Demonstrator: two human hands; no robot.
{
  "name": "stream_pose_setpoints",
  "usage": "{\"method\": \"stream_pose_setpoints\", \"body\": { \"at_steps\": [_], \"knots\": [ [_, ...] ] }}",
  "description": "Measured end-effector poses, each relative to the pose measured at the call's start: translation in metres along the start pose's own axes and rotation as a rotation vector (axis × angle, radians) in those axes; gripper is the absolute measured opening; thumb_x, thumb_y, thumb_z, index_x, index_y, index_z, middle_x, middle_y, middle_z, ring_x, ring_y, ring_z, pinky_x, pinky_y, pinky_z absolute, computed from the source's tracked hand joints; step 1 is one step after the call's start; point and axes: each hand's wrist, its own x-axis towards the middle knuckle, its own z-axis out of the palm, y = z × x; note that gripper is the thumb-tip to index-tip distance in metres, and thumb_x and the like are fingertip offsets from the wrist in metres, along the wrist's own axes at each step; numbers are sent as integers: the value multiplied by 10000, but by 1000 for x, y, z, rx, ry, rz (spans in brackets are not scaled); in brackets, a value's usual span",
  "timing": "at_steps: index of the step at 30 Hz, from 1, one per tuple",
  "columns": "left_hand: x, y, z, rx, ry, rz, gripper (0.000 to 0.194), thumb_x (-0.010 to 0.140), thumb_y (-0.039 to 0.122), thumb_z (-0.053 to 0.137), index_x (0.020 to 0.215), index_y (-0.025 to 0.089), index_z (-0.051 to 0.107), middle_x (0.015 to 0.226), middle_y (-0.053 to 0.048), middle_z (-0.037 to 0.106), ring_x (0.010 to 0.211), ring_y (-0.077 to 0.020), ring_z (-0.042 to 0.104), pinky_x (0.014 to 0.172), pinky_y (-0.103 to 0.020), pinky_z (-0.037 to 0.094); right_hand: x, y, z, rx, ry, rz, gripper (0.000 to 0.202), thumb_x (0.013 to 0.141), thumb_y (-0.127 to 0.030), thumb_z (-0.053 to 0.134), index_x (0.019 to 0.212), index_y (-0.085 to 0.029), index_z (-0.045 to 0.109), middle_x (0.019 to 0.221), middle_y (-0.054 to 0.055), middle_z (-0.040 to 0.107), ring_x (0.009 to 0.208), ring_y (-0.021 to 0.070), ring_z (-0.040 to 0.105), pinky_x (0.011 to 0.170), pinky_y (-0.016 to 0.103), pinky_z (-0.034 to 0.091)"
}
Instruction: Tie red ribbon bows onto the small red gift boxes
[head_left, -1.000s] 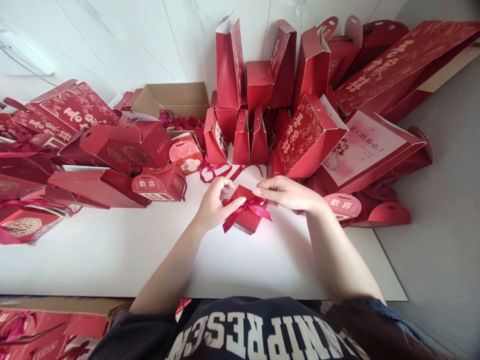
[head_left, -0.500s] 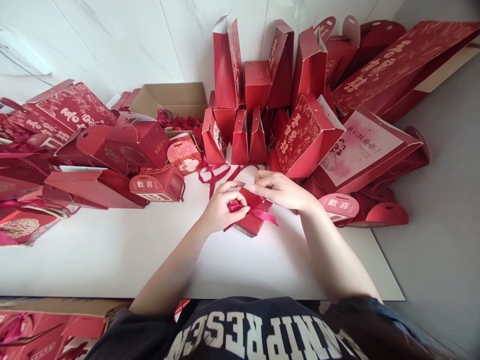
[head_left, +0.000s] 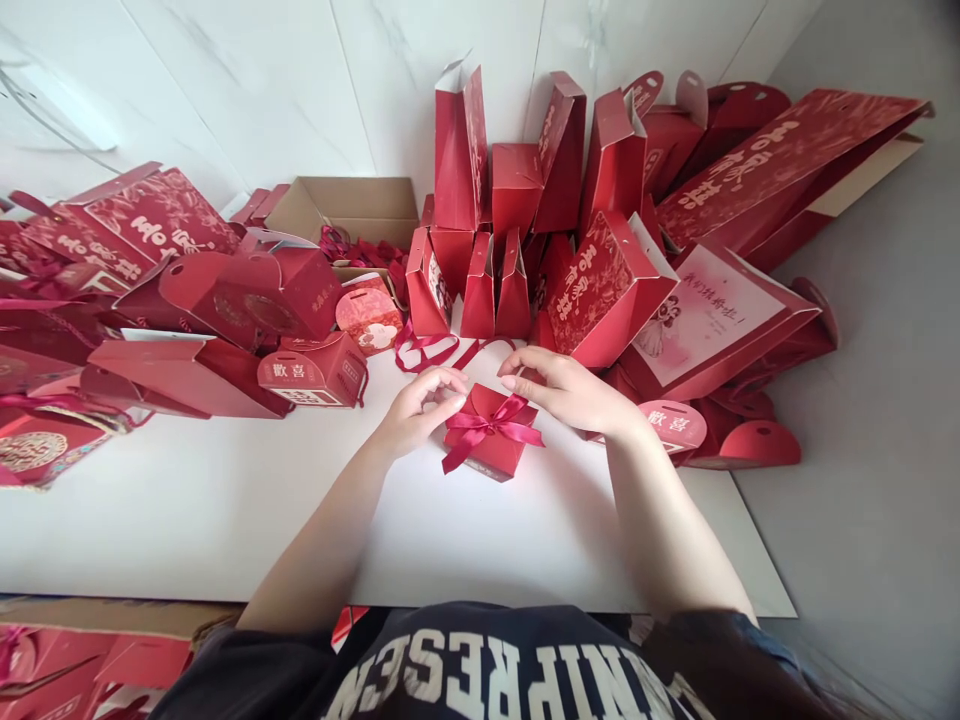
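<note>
Box in work: the small red box [head_left: 497,452] sits on the white surface [head_left: 300,530] in front of me, between my two hands, its top folded shut.
Bow: a magenta ribbon bow [head_left: 493,425] is on top of the box, knot near the middle, one tail out to each side.
Left hand: my left hand [head_left: 426,408] is at the box's far left corner, fingers curled, thumb and forefinger a little apart; I see nothing gripped, and cannot tell if it touches the card.
Right hand: my right hand [head_left: 559,388] arches over the far right edge, fingers bent, thumb apart from the bow, nothing visibly held; contact is unclear.
Done: closing and tying look complete to me on this box.
Left: I see nothing unfinished on its top; how tight the knot is, I cannot judge.
Loose ribbon: a strand [head_left: 470,352] lies beyond the box, apart from the bow.
Behind: a cardboard carton [head_left: 364,205] of ribbons stands near tall red boxes [head_left: 459,160].
</note>
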Motion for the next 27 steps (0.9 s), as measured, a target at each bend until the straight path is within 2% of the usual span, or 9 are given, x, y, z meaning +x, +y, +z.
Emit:
{"method": "stream_pose_setpoints", "body": {
  "at_steps": [2, 4, 7, 10, 13, 17, 20, 24, 27],
  "knots": [
    [0, -2, -4, 43, 41, 62, 179, 920, 357, 567, 934, 188, 627, 1130, -91, 609, 1085, -220, 577, 855, -328, 459, -5, -7, -3, -66, 96, 1, 232, 969, -389, 489, 981, -201, 626, 995, 44, 618, 843, 167, 582, 780, 284, 429],
    [-1, 0, -7, 63, 2, 117, 186, 909, 362, 583, 957, 191, 637, 1138, -100, 600, 1131, -238, 556, 864, -334, 457, -11, -13, -7, -121, 136, 7, 202, 965, -355, 498, 947, -197, 622, 952, 41, 622, 807, 160, 582, 749, 275, 425],
    [-4, 7, -10, 93, -93, 146, 206, 844, 339, 666, 986, 195, 627, 1238, -118, 574, 1207, -271, 524, 907, -359, 456, -19, -21, -11, -181, 8, 8, 191, 956, -319, 511, 869, -195, 629, 813, 12, 623, 712, 143, 559, 681, 260, 400],
    [-6, 13, -8, 133, -105, 129, 173, 820, 292, 689, 946, 197, 619, 1305, -114, 549, 1239, -277, 512, 979, -398, 442, -21, -25, -8, -268, -152, 20, 158, 920, -302, 566, 841, -193, 648, 774, 10, 619, 700, 146, 549, 666, 263, 381],
    [-7, 12, -6, 154, -95, 124, 108, 838, 282, 669, 822, 190, 616, 1323, -94, 546, 1269, -265, 496, 1090, -434, 372, -17, -26, 1, -361, -190, 63, 103, 867, -282, 635, 830, -185, 637, 796, 18, 614, 717, 156, 546, 681, 272, 377],
    [-6, 4, -6, 98, -104, 104, 265, 874, 316, 624, 663, 174, 550, 1322, -83, 558, 1240, -249, 525, 1125, -436, 354, -12, -23, 11, -355, -193, 17, 115, 863, -192, 612, 752, -179, 584, 822, 17, 595, 725, 143, 541, 692, 261, 378],
    [-4, 1, -5, 62, -47, 88, 345, 880, 325, 612, 606, 175, 464, 1262, -93, 589, 1203, -246, 555, 1085, -435, 402, -13, -23, 12, -323, -135, -29, 128, 891, -183, 579, 765, -185, 558, 806, 13, 601, 723, 140, 536, 690, 255, 377],
    [-4, 4, -1, 112, 87, 88, 407, 766, 299, 744, 622, 188, 380, 1189, -96, 603, 1139, -240, 595, 1011, -420, 463, -16, -27, 9, -305, -82, -27, 107, 911, -191, 566, 804, -195, 555, 765, -2, 619, 680, 132, 533, 664, 248, 368],
    [-4, 5, 2, 124, 105, 82, 426, 767, 280, 736, 620, 193, 346, 1149, -91, 617, 1123, -228, 600, 986, -406, 475, -18, -32, 8, -340, -53, -46, 106, 916, -199, 568, 811, -192, 559, 767, 6, 626, 678, 134, 538, 647, 247, 360]
  ]
}}
